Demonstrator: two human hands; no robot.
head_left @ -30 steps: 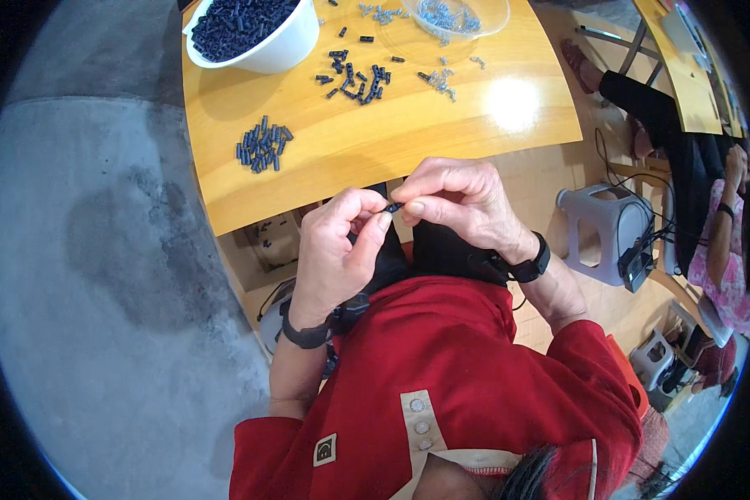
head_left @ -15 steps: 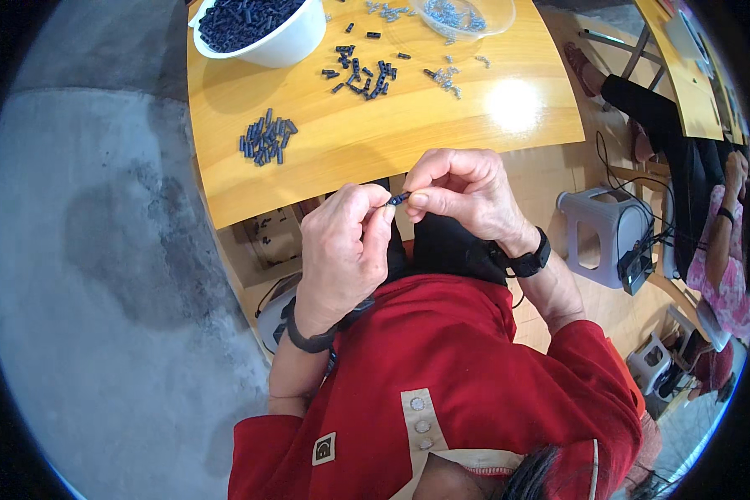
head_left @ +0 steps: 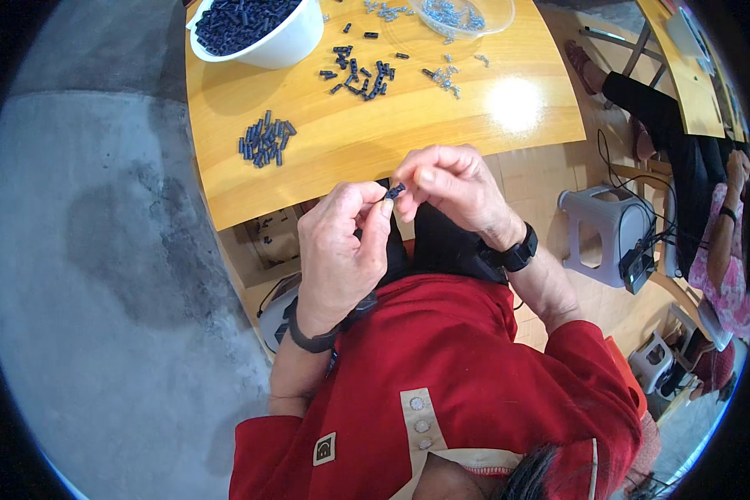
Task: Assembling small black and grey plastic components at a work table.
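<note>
Between the thumb and forefinger of my left hand (head_left: pixel 342 237) is a small black cylindrical plastic part (head_left: pixel 394 192), held just beyond the table's front edge over my lap. My right hand (head_left: pixel 454 192) hovers right beside its free end. The right thumb is lifted off the part and the other fingers are curled; whether a fingertip still touches it, I cannot tell. On the wooden table (head_left: pixel 475 137), a pile of similar black parts (head_left: pixel 265 140) sits at the left. Looser black parts (head_left: pixel 362 77) are scattered farther back.
A white tub (head_left: pixel 287 37) full of black parts stands at the back left. Small silvery metal pieces fill a clear bowl (head_left: pixel 487 23), with more pieces (head_left: pixel 447 81) lying near it. To the right are a grey plastic stool (head_left: pixel 596 225), cables and another seated person (head_left: pixel 725 225).
My right thumb has come up off the black part, which both hands pinched before. The part now tilts up more toward its right end, still in my left hand.
</note>
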